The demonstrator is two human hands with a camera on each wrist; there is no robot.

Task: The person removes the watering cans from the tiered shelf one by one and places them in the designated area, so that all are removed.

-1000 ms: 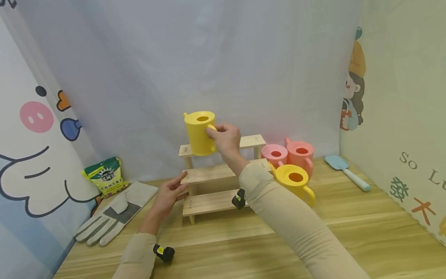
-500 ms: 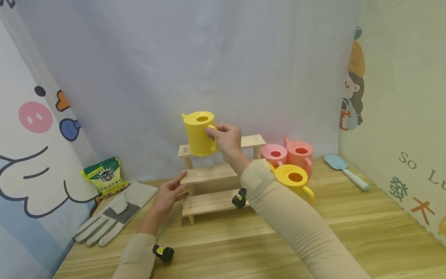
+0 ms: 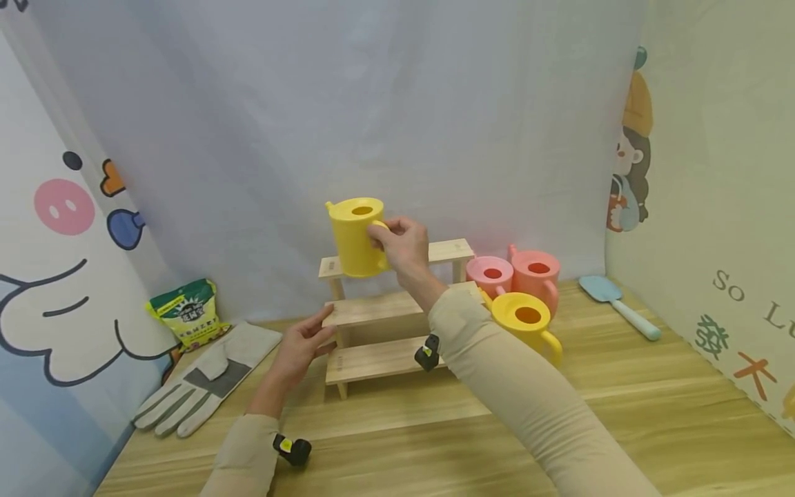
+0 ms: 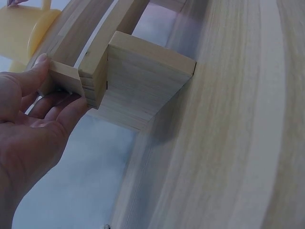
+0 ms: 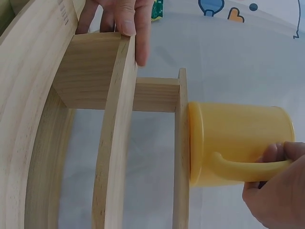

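Observation:
A yellow watering can stands upright at the left part of the top tier of a three-tier wooden shelf; in the right wrist view its base meets the top board. My right hand grips the can's handle, thumb and fingers around it. My left hand holds the left end of the middle tier, thumb on top and fingers beneath, as the left wrist view shows. The bottom tier is partly hidden behind the right sleeve.
Right of the shelf stand a second yellow watering can, a pink one and a coral one. A blue-headed trowel lies farther right. To the left are a work glove and a green-yellow packet.
Almost nothing differs. The yellow watering can and both hands keep their places, with only a slight shift of the whole view.

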